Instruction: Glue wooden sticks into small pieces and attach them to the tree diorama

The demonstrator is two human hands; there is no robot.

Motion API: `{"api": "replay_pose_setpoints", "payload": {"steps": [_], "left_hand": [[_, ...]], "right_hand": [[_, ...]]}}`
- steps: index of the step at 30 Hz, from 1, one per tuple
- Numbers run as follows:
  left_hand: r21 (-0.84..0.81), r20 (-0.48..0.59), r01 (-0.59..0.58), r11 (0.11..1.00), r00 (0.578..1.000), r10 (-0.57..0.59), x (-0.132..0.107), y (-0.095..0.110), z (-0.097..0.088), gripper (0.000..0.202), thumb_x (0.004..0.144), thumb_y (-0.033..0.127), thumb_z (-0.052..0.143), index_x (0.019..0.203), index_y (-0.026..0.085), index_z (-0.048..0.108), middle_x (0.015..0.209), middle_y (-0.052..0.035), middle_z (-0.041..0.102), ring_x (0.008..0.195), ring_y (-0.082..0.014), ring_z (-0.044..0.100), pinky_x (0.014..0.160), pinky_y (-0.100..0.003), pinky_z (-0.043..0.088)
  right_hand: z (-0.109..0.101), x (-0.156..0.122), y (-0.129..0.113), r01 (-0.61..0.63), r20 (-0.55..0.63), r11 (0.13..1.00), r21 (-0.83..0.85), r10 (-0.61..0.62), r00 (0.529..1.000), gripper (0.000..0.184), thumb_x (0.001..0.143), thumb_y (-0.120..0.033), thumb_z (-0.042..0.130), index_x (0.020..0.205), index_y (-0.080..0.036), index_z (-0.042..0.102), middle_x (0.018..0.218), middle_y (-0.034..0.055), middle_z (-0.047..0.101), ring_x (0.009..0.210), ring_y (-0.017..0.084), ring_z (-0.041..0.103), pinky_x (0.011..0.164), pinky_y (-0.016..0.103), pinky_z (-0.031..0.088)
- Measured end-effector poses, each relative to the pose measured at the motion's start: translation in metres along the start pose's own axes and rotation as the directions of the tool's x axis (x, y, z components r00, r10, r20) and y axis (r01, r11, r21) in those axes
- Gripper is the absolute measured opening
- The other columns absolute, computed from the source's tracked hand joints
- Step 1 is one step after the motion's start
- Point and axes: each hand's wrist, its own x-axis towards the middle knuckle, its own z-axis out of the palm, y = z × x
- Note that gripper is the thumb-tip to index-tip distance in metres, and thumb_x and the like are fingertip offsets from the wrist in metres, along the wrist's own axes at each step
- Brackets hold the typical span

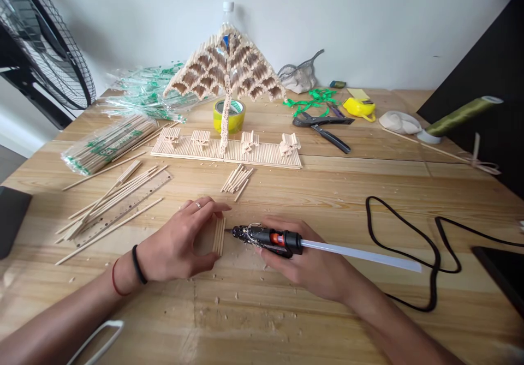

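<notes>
Several short wooden sticks (220,237) lie side by side on the table, held at their two ends between the thumb and fingers of my left hand (182,239). My right hand (303,253) is wrapped round a black hot glue gun (268,238). Its nozzle points left and is at the right edge of the stick row; whether it touches cannot be made out. A long white glue stick (360,253) sticks out of the gun's back. Beyond my hands lies a small pile of cut sticks (237,179).
A stick-built model with a fan-shaped roof (227,70) and flat base (262,156) stands at the back. Yellow tape (235,117), pliers (327,130) and bagged sticks (108,141) are around it. Long sticks and a clear ruler (126,207) lie left; a black cord (403,217) lies right.
</notes>
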Motion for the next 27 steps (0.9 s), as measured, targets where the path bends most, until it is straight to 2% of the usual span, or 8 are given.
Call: {"api": "replay_pose_setpoints", "payload": {"steps": [5,12,17,22,27], "left_hand": [[0.003,0.000,0.003,1.000,1.000,-0.003,0.000,0.001,0.000,0.068,0.078,0.017,0.074,0.140,0.021,0.048,0.131,-0.0127,0.063,0.124,-0.0305,0.061,0.111,-0.051,0.049],[0.035,0.022,0.005,0.999,1.000,-0.005,-0.001,0.000,0.000,0.072,0.078,0.018,0.075,0.143,0.022,0.046,0.138,-0.0138,0.060,0.132,-0.0331,0.055,0.115,-0.053,0.046],[0.022,0.034,-0.020,1.000,0.999,0.020,-0.002,-0.003,0.000,0.073,0.078,0.017,0.075,0.144,0.023,0.045,0.140,-0.0142,0.060,0.131,-0.0335,0.055,0.115,-0.054,0.045],[0.000,0.024,-0.025,1.000,0.999,0.025,0.000,-0.002,0.000,0.068,0.080,0.017,0.074,0.141,0.020,0.046,0.134,-0.0136,0.063,0.127,-0.0318,0.058,0.113,-0.053,0.046],[-0.029,0.013,0.003,1.000,1.000,-0.003,0.001,-0.001,0.000,0.066,0.079,0.017,0.074,0.139,0.021,0.047,0.129,-0.0114,0.065,0.121,-0.0299,0.061,0.110,-0.050,0.048]], "right_hand": [[0.002,0.000,0.000,0.021,-0.012,1.000,0.001,-0.021,1.000,0.032,0.088,-0.024,0.067,0.118,-0.026,0.077,0.120,0.0062,0.081,0.110,0.029,0.078,0.099,0.042,0.065],[0.002,-0.006,0.010,-0.081,-0.028,0.997,-0.014,0.080,0.996,0.042,0.084,-0.034,0.077,0.126,-0.029,0.075,0.123,0.0064,0.080,0.112,0.032,0.078,0.098,0.046,0.066],[0.000,-0.005,0.010,-0.010,0.010,1.000,-0.016,0.010,1.000,0.040,0.086,-0.029,0.074,0.125,-0.030,0.076,0.123,0.0053,0.080,0.115,0.032,0.077,0.101,0.046,0.064],[0.001,-0.004,0.010,0.062,-0.031,0.998,-0.023,-0.063,0.998,0.036,0.090,-0.028,0.068,0.125,-0.024,0.075,0.122,0.0092,0.080,0.114,0.032,0.077,0.101,0.046,0.064],[0.001,-0.003,0.008,0.008,-0.003,1.000,-0.020,-0.008,1.000,0.039,0.087,-0.028,0.071,0.125,-0.027,0.075,0.124,0.0066,0.080,0.115,0.031,0.077,0.101,0.045,0.064]]}}
